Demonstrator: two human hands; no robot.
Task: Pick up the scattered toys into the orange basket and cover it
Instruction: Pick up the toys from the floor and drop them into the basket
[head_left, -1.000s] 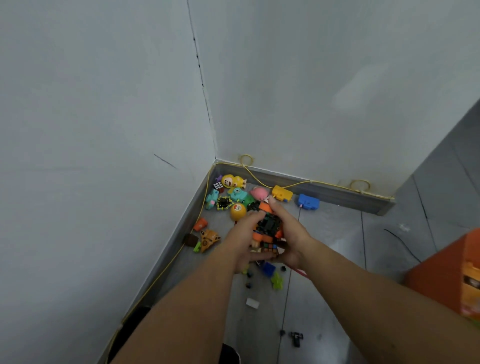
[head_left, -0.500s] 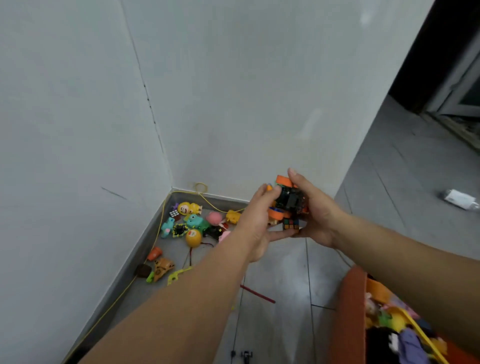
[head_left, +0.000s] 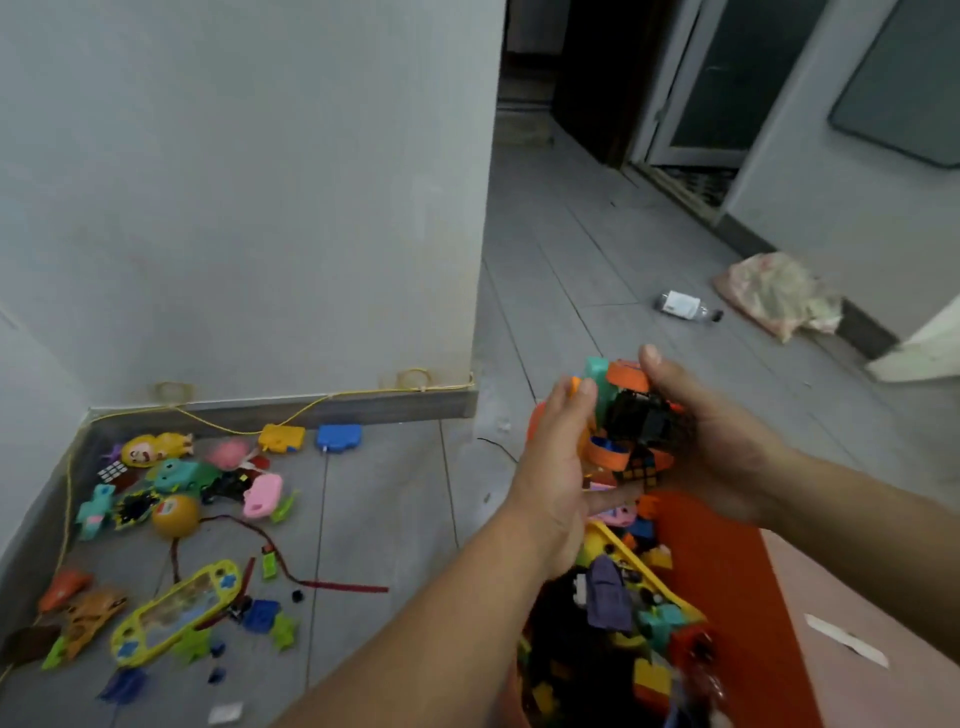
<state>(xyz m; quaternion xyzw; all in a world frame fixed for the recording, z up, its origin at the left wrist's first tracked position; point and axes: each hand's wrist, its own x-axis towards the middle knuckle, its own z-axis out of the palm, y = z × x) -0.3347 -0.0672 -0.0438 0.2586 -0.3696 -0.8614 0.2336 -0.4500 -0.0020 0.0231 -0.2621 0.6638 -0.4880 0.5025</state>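
Observation:
My left hand (head_left: 553, 467) and my right hand (head_left: 711, 441) cup a bundle of small toys (head_left: 631, 415) between them: orange rings, a black block, a teal piece and a small puzzle cube. The bundle hangs just above the orange basket (head_left: 727, 582), which stands at the lower right and holds several mixed toys. More scattered toys lie on the grey floor at the left by the wall corner: a yellow-green handheld game (head_left: 174, 613), an orange ball (head_left: 175, 515), a pink toy (head_left: 262, 496), a blue block (head_left: 338, 437) and a yellow block (head_left: 281, 437).
A yellow cable (head_left: 311, 405) runs along the skirting board. A red cord (head_left: 291, 571) lies across the floor tiles. Farther right on the floor lie a plastic bottle (head_left: 685, 306) and a crumpled cloth (head_left: 774, 293). A pink surface (head_left: 857, 623) borders the basket on the right.
Both hands lifted the bundle of toys off the floor pile and carried it to the right, over the orange basket. The view swung right with them.

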